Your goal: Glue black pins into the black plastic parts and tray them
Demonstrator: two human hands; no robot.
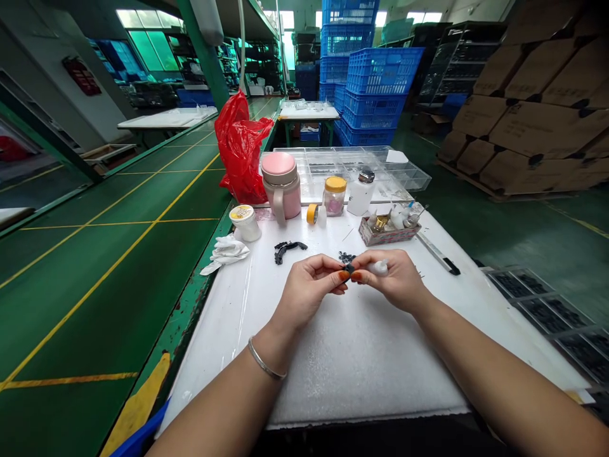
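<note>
Over the white table, my left hand (309, 285) and my right hand (394, 276) meet at the fingertips. Both pinch a small black part (349, 269) between thumb and fingers. Tucked in my right hand is also a small white bottle (380, 267). Just beyond the fingertips lies a pile of small black pieces (346, 257). Curved black parts (288, 250) rest on the table to the left of the pile. The underside of the held part is hidden by my fingers.
Behind stand a pink mug (285, 190), a yellow-lidded jar (335, 197), a white bottle (360, 193) and a small box of bottles (389, 231). White gloves (226, 252) and a white tub (245, 223) are left; a metal blade tool (438, 252) is right.
</note>
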